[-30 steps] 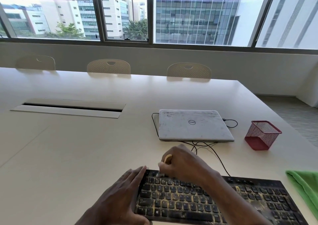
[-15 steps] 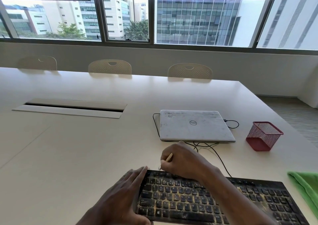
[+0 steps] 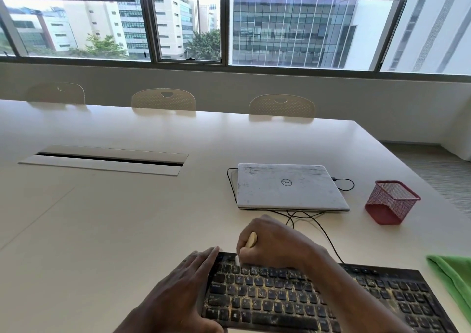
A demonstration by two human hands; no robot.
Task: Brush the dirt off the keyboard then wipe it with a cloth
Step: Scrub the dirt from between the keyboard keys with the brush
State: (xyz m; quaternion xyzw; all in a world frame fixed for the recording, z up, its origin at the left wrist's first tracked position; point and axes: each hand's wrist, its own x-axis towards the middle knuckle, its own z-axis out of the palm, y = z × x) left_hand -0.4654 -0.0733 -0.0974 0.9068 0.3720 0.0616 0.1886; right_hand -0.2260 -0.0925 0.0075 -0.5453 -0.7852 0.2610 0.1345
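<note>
A black keyboard [image 3: 293, 299] dusted with yellowish dirt lies at the near edge of the white table [image 3: 127, 218]. My left hand [image 3: 183, 292] rests flat along the keyboard's left end, fingers apart. My right hand [image 3: 275, 243] is closed around a small brush [image 3: 251, 241] with a pale wooden handle; its bristle end touches the top key row near the left corner. A green cloth [image 3: 453, 279] lies at the right edge, apart from the keyboard.
A closed white laptop [image 3: 288, 187] with black cables sits behind the keyboard. A red mesh basket [image 3: 391, 201] stands to its right. A cable slot [image 3: 107, 159] is set in the table at left. Chairs line the far side.
My right hand has shifted the brush in small strokes over the keyboard's top-left keys. My left hand stays in place on the left end.
</note>
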